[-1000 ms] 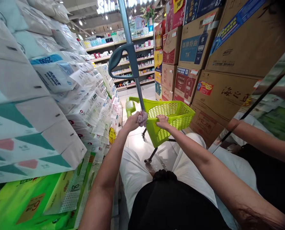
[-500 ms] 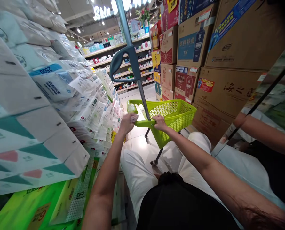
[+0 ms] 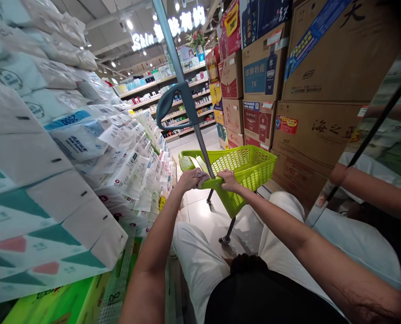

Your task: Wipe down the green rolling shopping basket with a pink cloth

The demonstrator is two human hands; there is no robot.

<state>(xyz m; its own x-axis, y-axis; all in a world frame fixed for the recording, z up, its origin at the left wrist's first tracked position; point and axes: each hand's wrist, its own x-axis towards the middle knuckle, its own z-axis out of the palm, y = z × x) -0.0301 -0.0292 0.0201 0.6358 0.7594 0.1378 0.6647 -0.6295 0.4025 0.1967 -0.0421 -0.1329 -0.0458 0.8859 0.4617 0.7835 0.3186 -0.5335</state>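
A lime green shopping basket (image 3: pixel 250 168) on a wheeled frame stands in the aisle in front of me. Its grey pole handle (image 3: pixel 183 96) rises from the near rim. My left hand (image 3: pixel 188 179) is closed on a small pinkish cloth (image 3: pixel 198 174) and presses it on the basket's near rim beside the pole. My right hand (image 3: pixel 227 180) grips the same rim just right of the pole.
Stacked packs of tissue paper (image 3: pixel 68 148) fill the left side. Brown cardboard boxes (image 3: pixel 308 85) are piled on the right. A mirrored panel (image 3: pixel 379 148) at the far right reflects an arm. Shelves of goods (image 3: pixel 173 85) stand at the aisle's far end.
The cloth in my left hand moved from the base of the pole leftward along the rim and back toward the pole. The view has tilted up slightly.
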